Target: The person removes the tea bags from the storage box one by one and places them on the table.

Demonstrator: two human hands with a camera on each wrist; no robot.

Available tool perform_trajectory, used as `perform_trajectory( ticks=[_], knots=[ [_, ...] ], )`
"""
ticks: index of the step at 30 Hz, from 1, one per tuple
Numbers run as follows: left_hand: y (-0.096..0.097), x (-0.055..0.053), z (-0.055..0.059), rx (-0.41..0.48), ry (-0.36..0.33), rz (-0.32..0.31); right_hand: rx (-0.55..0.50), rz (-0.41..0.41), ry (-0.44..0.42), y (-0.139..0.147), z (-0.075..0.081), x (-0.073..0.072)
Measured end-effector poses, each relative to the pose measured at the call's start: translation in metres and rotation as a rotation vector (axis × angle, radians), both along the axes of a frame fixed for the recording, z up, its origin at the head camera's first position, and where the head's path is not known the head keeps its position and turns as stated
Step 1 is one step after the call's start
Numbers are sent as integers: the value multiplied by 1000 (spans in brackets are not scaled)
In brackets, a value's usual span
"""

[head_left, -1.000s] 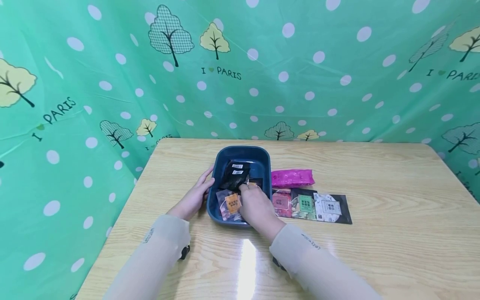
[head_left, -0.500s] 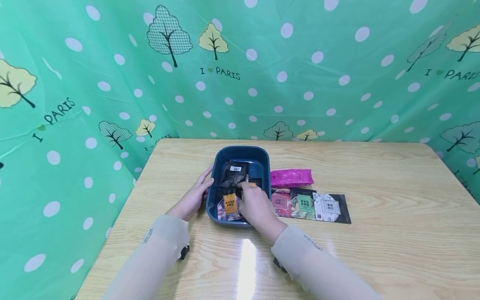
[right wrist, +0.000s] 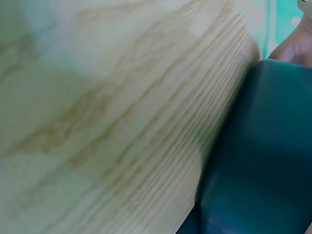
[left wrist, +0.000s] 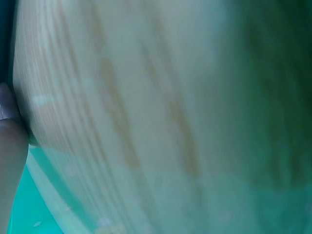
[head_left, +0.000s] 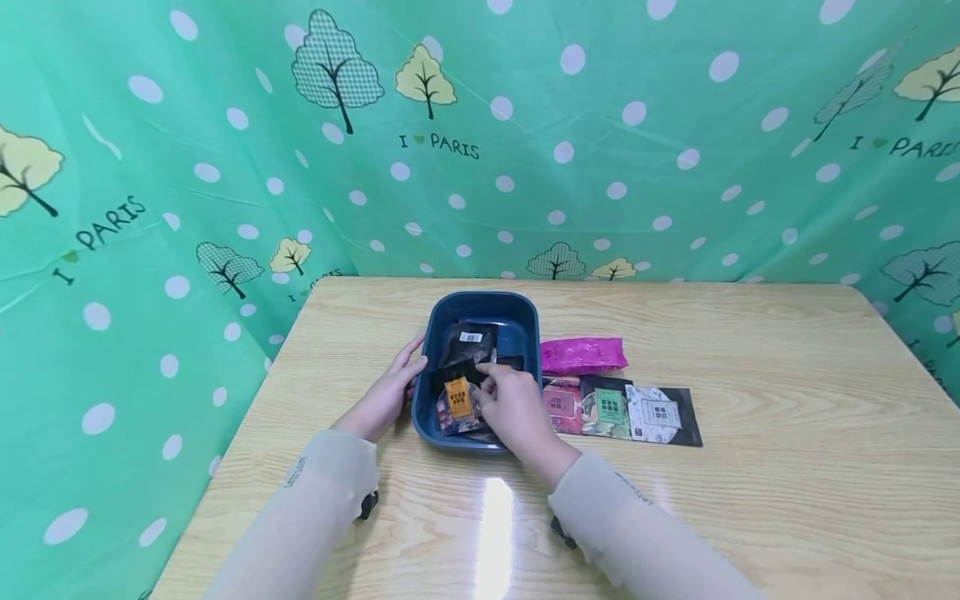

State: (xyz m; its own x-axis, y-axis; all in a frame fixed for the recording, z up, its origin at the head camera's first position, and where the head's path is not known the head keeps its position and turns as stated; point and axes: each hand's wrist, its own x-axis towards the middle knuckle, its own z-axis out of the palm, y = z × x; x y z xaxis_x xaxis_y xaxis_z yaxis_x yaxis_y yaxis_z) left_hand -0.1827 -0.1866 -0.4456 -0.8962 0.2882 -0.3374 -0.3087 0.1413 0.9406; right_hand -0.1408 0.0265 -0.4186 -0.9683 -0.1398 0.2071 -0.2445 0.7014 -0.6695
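Observation:
A dark blue plastic bin [head_left: 517,312] stands on the wooden table, also seen as a dark wall [right wrist: 263,146] in the right wrist view. My left hand [head_left: 382,402] rests against the bin's left side, fingers extended along the wall. Inside the bin, my right hand [head_left: 517,412] pinches the upper right corner of a black food sachet [head_left: 458,402] with an orange label. That sachet tilts above the bin's near end. Behind it lies a black sachet [head_left: 472,340] with a barcode, and another dark sachet [head_left: 512,362] is partly hidden by the hand.
Right of the bin lie a shiny magenta packet [head_left: 583,356] and a row of sachets with a red label [head_left: 562,405], a green label [head_left: 609,407] and a white one [head_left: 660,414]. A green polka-dot cloth [head_left: 637,167] hangs behind the table [head_left: 772,367].
The orange-labelled sachet has shifted slightly and tilted to the left, with the right hand at its top corner. A second barcode visible earlier no longer shows. The left hand stays by the bin.

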Motion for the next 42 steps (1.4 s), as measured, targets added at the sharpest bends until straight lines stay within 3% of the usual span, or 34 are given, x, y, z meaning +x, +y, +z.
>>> perform_trajectory(
  ticks=[9, 15, 25, 42],
  knots=[
    [0, 0, 0, 4, -8, 3, -115, 56, 104, 3, -3, 4],
    [-1, 0, -1, -3, 7, -13, -197, 62, 107, 6, -1, 4],
    [0, 1, -1, 6, 9, -29, -211, 34, 145, 13, 3, 4],
    [0, 0, -4, 26, 0, -10, -377, -122, -59, 33, 20, 6]
  ],
)
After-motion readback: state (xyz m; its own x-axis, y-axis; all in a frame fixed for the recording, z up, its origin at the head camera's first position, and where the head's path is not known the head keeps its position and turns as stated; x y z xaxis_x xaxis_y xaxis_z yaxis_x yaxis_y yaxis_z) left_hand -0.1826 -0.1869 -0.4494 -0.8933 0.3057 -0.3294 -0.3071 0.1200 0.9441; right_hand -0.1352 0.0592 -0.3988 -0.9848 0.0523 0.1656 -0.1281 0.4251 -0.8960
